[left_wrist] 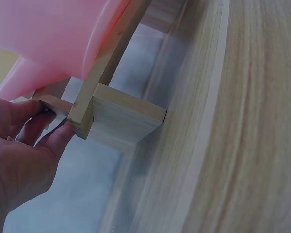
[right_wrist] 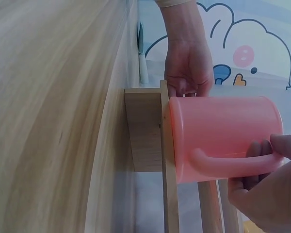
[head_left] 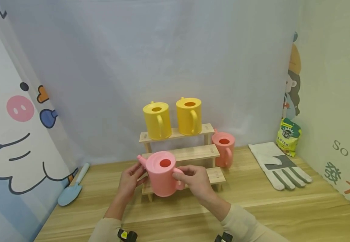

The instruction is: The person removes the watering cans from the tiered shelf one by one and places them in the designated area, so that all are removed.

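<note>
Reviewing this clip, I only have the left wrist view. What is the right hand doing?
Observer: The right hand holds the handle of the pink watering can.
Operator: What stands on the top shelf?
Observer: Two yellow watering cans, side by side.
Operator: Any other pink can about?
Observer: Yes, a second pink can stands on the table, beside the right end of the stand.
</note>
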`<state>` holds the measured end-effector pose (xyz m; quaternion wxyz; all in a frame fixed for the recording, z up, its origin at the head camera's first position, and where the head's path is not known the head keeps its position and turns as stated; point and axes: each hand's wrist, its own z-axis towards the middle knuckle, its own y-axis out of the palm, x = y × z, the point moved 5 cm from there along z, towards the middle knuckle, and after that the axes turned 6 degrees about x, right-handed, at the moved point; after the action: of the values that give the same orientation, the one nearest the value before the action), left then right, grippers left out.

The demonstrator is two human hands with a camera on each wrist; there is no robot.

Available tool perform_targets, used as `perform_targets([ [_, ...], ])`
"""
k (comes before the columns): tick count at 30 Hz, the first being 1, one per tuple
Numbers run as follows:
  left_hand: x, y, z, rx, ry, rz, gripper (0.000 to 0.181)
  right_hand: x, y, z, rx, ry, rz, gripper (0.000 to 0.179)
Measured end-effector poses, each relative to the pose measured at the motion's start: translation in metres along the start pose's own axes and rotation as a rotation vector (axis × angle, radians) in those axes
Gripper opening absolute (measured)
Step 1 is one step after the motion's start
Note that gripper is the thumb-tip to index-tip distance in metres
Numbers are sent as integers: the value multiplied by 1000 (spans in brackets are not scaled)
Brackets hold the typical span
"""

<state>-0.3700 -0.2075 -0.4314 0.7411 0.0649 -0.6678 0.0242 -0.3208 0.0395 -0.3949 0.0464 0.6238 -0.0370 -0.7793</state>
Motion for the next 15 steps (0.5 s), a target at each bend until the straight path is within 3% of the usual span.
perform_targets([
  [15, 0, 0, 0, 3, 6, 4, 36, -19, -7, 1, -56, -49, -8, 25],
])
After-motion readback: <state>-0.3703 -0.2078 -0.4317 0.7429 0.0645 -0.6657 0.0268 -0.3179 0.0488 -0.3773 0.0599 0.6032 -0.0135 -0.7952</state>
